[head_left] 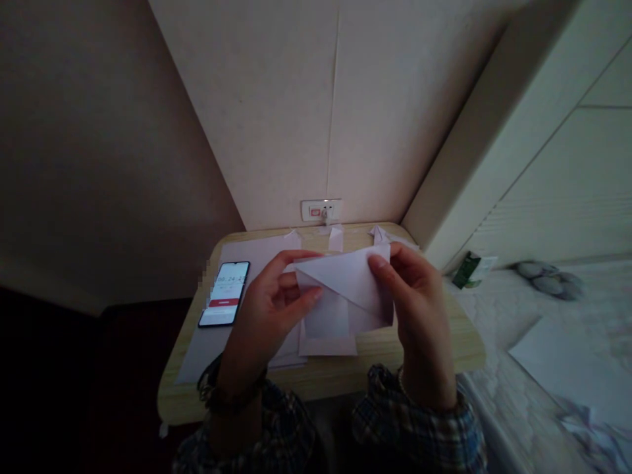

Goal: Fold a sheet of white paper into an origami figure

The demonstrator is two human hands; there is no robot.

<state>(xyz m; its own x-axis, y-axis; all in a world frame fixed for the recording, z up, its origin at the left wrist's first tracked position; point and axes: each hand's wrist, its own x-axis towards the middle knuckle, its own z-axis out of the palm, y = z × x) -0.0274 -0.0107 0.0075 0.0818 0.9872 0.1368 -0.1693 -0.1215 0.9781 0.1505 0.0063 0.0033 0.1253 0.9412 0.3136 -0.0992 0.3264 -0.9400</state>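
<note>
Between my two hands a folded sheet of white paper (340, 280) is held up above the small table, with a diagonal fold line running down to the right across it. My left hand (279, 296) pinches its left end between thumb and fingers. At the upper right corner, my right hand (412, 283) grips the paper with the thumb on the front and fingers behind. Below the folded paper, more white paper (328, 347) lies on the table, partly hidden by what I hold.
A phone (224, 294) showing a running timer lies on white sheets (197, 355) at the table's left. Folded paper pieces (379, 235) sit near the wall, below a socket (320, 210). A bed (494, 309) stands at the right, with a green box (466, 270) and paper (567, 368).
</note>
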